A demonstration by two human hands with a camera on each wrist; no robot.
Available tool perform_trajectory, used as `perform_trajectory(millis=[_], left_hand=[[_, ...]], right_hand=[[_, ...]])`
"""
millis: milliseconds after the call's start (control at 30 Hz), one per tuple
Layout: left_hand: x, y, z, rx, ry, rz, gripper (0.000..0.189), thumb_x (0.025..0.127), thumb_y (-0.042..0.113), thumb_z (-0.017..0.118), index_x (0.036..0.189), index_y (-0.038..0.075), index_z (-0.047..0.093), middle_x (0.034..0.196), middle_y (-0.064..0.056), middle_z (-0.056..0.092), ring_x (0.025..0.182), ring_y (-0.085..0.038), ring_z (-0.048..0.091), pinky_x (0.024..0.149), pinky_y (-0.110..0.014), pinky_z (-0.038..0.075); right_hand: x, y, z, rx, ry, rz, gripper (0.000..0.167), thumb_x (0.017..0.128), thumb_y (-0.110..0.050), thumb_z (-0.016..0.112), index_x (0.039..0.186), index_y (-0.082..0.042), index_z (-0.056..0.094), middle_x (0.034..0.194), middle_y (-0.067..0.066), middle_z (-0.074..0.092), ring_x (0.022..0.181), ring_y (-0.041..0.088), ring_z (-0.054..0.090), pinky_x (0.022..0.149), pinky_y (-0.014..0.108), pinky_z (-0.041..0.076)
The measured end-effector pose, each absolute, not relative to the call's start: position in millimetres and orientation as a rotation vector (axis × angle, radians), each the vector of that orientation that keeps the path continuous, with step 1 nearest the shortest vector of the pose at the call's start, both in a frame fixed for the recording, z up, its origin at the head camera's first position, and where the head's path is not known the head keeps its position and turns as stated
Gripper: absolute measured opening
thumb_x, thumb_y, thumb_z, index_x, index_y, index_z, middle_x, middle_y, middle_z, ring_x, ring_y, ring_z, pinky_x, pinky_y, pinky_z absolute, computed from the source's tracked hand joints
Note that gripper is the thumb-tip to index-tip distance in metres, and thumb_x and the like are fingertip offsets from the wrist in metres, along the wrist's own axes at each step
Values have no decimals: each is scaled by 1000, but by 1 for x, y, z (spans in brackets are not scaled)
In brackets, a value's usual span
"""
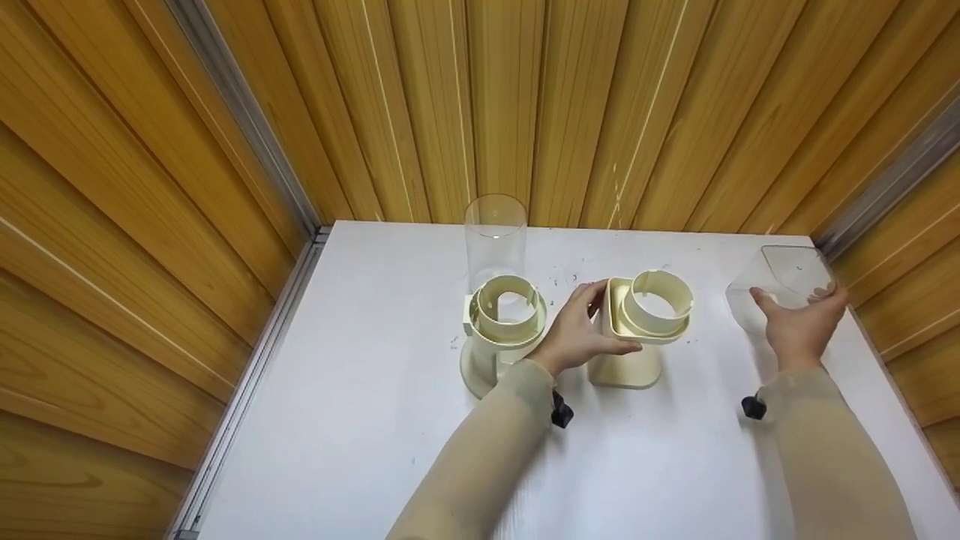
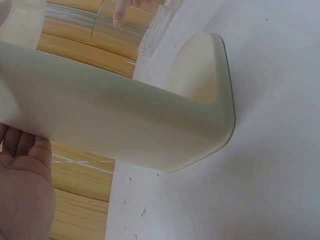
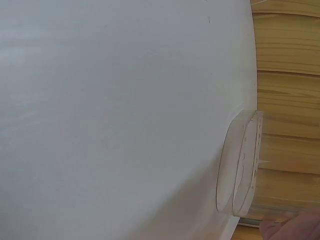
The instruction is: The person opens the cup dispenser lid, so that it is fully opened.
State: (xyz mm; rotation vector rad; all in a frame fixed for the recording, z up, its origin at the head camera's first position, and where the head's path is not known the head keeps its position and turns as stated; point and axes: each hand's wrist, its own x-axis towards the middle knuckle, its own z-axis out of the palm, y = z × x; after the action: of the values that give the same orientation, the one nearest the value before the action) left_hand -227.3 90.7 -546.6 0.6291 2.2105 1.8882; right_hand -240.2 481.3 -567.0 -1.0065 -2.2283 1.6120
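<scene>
My left hand grips the upper part of a cream plastic stand, which has a round open collar on top and a flat foot. In the left wrist view the fingers wrap the side of its tall body, and the foot stands at the table surface. Over at the right, my right hand holds a clear squarish container between thumb and fingers. The right wrist view has this container's rounded end close to the table, with part of the hand at the corner.
Left of my left hand stands a second cream stand with a round collar and round base. Behind it is a clear cylinder, upright on the white table. Wood-patterned walls enclose the back and sides.
</scene>
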Motion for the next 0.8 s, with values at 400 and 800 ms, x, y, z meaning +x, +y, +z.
perform_trajectory(millis=[400, 800], left_hand=[[-228, 95, -551, 613, 2188, 1918, 115, 73, 17, 110, 169, 12, 48, 161, 4, 56, 157, -5, 51, 134, -17, 36], [-222, 95, -549, 584, 2198, 1868, 119, 74, 20, 109, 173, 13, 43, 174, -2, 48, 165, -12, 45, 136, -19, 35]], right_hand=[[-238, 481, -568, -993, -2305, 1584, 139, 90, -57, 92, 178, -31, -13, 192, 7, 2, 180, 28, 9, 148, 41, 13], [-236, 484, -578, -995, -2317, 1564, 137, 91, -55, 91, 179, -23, -9, 192, 10, 3, 180, 28, 10, 146, 40, 17]])
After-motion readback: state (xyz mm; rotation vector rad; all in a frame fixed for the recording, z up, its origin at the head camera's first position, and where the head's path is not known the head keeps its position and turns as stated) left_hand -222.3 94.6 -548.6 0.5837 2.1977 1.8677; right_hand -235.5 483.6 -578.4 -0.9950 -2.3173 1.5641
